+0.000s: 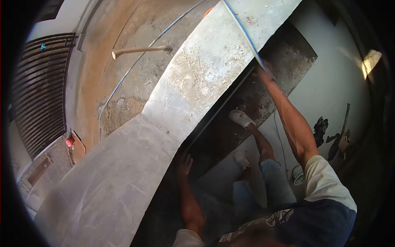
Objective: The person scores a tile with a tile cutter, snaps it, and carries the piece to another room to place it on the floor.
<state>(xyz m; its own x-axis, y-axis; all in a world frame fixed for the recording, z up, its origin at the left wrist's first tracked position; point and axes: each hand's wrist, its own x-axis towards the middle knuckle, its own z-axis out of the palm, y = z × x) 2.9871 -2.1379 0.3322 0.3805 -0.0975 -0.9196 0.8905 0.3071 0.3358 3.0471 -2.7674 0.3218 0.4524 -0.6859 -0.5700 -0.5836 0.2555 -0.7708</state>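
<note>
A long grey concrete ledge point(185, 92) runs diagonally across the view, with crumbs of debris on its upper part. Below its right edge, my right hand point(264, 71) is by a blue hose point(242, 33) that hangs over the edge; its fingers are in shadow and partly hidden. My left hand point(185, 164) is lower down, near the dark side of the ledge, fingers apart and with nothing visible in it.
A wooden handle point(142, 50) lies on the ground beyond the ledge, across the hose. Dark metal bars point(43, 88) stand at the left. Below are a dusty dark board point(288, 61), a small pot point(298, 174) and black items point(320, 131) on the floor.
</note>
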